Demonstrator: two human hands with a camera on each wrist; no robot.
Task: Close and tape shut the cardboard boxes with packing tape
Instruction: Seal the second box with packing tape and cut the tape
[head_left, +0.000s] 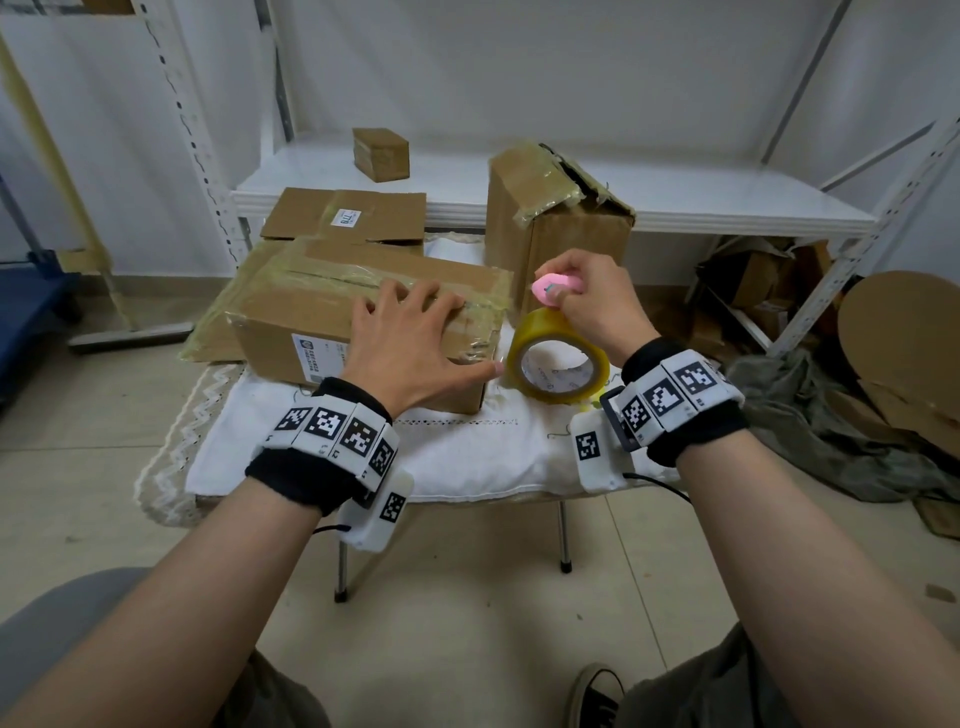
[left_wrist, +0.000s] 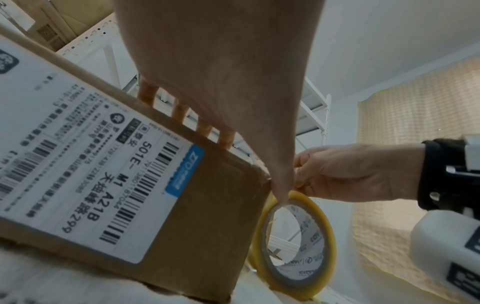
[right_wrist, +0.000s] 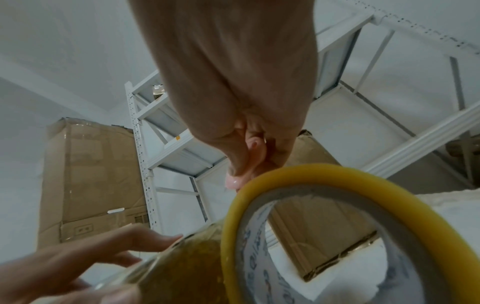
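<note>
Lying flat on the taped box (head_left: 363, 306), fingers spread and straight, thumb reaching past the box's right corner toward the tape roll (head_left: 558, 364): left hand (head_left: 410, 338). Curling around a small pink cutter (head_left: 556, 286) just above the roll: right hand (head_left: 592, 301). Standing on edge on the white cloth (head_left: 467, 457), just right of the box: the roll. Standing behind it, top flaps ragged and partly taped: a taller box (head_left: 556, 223). Lying behind the taped box: flattened cardboard (head_left: 345, 215). Sitting farther back on the white shelf (head_left: 675, 202): a small brown block (head_left: 381, 154).

Showing only from the left wrist: the shipping label (left_wrist: 85, 164) covering the box's near side, with the thumb tip touching the roll's (left_wrist: 296, 244) top rim, and the right hand (left_wrist: 358, 174) gripping above it; cutter hidden there.

Showing only from the right wrist: a stretch of tape (right_wrist: 176, 267) running from the roll (right_wrist: 324, 226) toward the left hand (right_wrist: 85, 259), a sliver of pink between the curled fingers (right_wrist: 252, 148), and a tall carton (right_wrist: 91, 179) standing beside the rack (right_wrist: 145, 164). Not telling from any view whether the cutter is touching the tape.
</note>
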